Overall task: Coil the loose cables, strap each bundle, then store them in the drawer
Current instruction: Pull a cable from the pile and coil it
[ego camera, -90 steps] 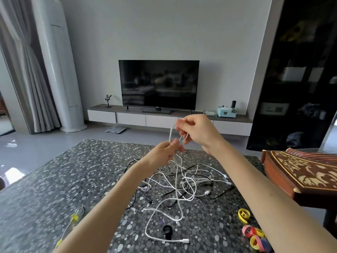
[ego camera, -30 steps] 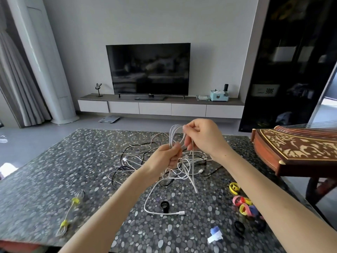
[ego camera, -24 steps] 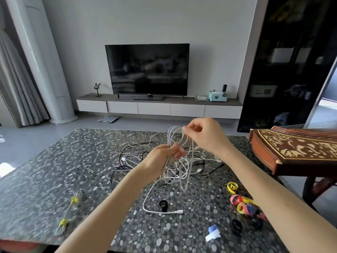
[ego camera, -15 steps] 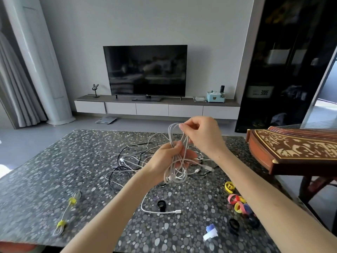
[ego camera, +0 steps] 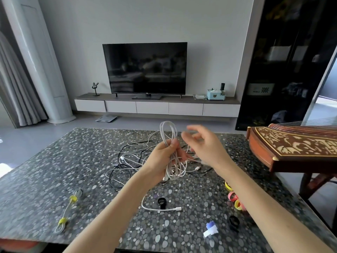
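Head view: my right hand point(ego camera: 204, 143) has just let go of the loops, fingers loose and apart. My left hand point(ego camera: 162, 156) grips the white cable point(ego camera: 168, 132) above the table point(ego camera: 54, 161), its tail still unwound.

right hand point(ego camera: 207, 148) fingers point(ego camera: 193, 129) blurred (tips smeared), coloured straps point(ego camera: 231, 195) partly hidden

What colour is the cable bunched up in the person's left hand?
White; the coiled cable in the left hand shows clearly in the head view.
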{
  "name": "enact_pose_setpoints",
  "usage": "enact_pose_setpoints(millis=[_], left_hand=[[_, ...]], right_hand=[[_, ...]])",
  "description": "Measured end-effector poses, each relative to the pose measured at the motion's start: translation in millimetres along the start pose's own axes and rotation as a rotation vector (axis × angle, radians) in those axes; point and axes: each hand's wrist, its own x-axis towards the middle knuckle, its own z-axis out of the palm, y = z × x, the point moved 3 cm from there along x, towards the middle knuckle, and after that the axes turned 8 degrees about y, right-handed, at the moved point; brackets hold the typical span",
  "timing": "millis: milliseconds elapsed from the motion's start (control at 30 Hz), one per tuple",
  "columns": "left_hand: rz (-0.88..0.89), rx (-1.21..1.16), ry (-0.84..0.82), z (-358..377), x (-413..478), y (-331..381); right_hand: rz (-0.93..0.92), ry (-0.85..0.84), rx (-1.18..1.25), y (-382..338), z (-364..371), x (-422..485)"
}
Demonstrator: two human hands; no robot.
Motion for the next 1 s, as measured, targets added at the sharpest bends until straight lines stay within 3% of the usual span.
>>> enact_pose_setpoints(millis=[67,133,267,467,567,733,900,1000], left_hand=[[0.024,0.014,0.017,-5,0,4],[0.017,0.011,0.017,-7,0,3],[-0.112,-0.070,-0.062,-1,-4,-3],[-0.214,0.137,-0.263,7,-16,-10],[-0.203,0.268,-0.267,11,-18,-19],[-0.184,0.234,-0.291,8,-19,-25],[-0.168,0.347,-0.402,5,-25,-31],[-0.120,0.349,-0.344,5,-26,-38]], right_hand=[[0.149,-0.219,0.056,16,-2,-16],[0.216,-0.296,0.200,28,-1,-29],[0.077,-0.076,0.198,35,-14,-32],[-0.005,-0.271,0.025,21,-23,-25],[-0.029,-0.307,-0.051,14,-16,-21],[0.102,-0.344,0.093,17,-12,-19],[0.042,-0.253,-0.017,26,-6,-27],[0.023,-0.103,0.043,37,0,-43]])
